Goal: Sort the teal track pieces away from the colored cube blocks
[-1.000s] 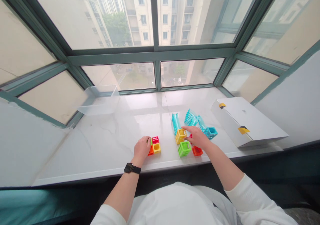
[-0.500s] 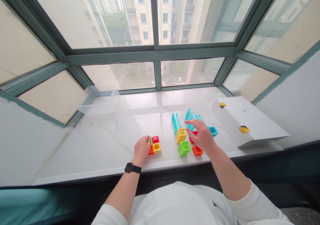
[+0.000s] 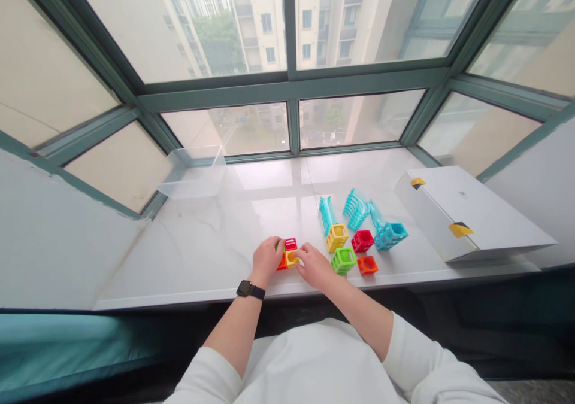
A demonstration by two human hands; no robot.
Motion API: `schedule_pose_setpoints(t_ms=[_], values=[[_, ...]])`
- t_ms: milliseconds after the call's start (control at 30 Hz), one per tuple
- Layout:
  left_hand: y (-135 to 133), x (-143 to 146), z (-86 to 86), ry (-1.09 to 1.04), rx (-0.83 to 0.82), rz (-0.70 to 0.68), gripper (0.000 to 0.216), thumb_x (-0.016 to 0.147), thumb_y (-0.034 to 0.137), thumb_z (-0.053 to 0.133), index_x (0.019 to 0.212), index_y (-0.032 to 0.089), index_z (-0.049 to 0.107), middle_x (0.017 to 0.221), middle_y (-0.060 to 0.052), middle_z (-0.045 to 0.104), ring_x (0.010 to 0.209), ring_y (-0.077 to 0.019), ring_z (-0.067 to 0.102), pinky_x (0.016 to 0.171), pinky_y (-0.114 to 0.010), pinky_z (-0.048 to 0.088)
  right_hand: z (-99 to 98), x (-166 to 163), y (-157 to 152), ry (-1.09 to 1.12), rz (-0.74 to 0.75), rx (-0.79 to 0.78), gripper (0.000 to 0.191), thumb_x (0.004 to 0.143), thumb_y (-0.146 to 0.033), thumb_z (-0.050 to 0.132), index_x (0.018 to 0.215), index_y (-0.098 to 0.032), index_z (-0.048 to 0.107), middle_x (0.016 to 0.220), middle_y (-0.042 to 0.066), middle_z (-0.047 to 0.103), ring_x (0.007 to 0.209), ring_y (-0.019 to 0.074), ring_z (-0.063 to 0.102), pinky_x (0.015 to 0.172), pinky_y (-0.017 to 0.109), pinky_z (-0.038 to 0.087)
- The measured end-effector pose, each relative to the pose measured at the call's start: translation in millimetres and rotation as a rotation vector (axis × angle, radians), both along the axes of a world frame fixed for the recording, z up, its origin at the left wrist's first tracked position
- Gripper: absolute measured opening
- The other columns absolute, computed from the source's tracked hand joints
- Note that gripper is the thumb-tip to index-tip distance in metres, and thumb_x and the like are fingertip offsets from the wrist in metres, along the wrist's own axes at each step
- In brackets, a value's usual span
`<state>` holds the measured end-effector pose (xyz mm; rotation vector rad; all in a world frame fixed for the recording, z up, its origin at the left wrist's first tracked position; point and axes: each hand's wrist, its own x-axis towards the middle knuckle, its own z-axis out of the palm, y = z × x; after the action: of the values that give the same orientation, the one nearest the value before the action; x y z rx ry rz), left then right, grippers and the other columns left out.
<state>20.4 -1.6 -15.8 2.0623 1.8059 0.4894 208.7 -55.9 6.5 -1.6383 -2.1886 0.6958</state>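
Two hands, the left hand (image 3: pixel 267 258) and the right hand (image 3: pixel 314 266), curl in on a cluster of plastic blocks (image 3: pixel 291 259) on a marble sill (image 3: pixel 202 254); how firmly they grip cannot be told. Uneven pressure could split the cluster, and a slip could knock the yellow cube (image 3: pixel 336 237) nearby.

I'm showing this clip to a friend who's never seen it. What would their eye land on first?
The bright toy blocks stand out first: the left hand and right hand meet at a small block cluster on the white stone sill. To the right lie more blocks, teal pieces, and a white box.
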Motion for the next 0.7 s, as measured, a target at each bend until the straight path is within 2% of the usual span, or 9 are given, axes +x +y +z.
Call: schedule_pose_setpoints(t_ms=[167,467,700], values=[[-0.7,0.9,1.3,0.02,0.003,-0.009,0.033,0.102,0.051,0.054,0.109,0.024,0.073,0.107,-0.007,0.076,0.097,-0.0224,0.067,0.078,-0.03,0.044,-12.5,-1.1,-1.8,-0.085,0.013,-0.063,0.027,0.094,-0.018,0.066,0.119,-0.025,0.071,0.117,0.007,0.064,0.103,0.0216,0.066,0.089,0.031,0.049],[0.1,1.7,1.8,0.041,0.0,-0.035,0.029,0.102,0.047,0.055,0.105,0.024,0.072,0.103,-0.007,0.076,0.095,-0.0222,0.066,0.076,-0.03,0.042,-17.2,-0.5,-4.3,-0.132,0.045,-0.064,0.025,0.095,-0.017,0.059,0.116,-0.025,0.07,0.111,0.005,0.071,0.096,0.0224,0.068,0.079,0.03,0.045],[-0.1,2.2,2.1,0.045,-0.004,-0.045,0.025,0.101,0.045,0.057,0.104,0.025,0.072,0.103,-0.005,0.076,0.095,-0.022,0.067,0.076,-0.03,0.043,-17.2,0.7,-5.4,-0.154,0.015,-0.047,0.023,0.093,-0.015,0.059,0.109,-0.026,0.072,0.103,0.003,0.074,0.088,0.0205,0.068,0.072,0.027,0.044]])
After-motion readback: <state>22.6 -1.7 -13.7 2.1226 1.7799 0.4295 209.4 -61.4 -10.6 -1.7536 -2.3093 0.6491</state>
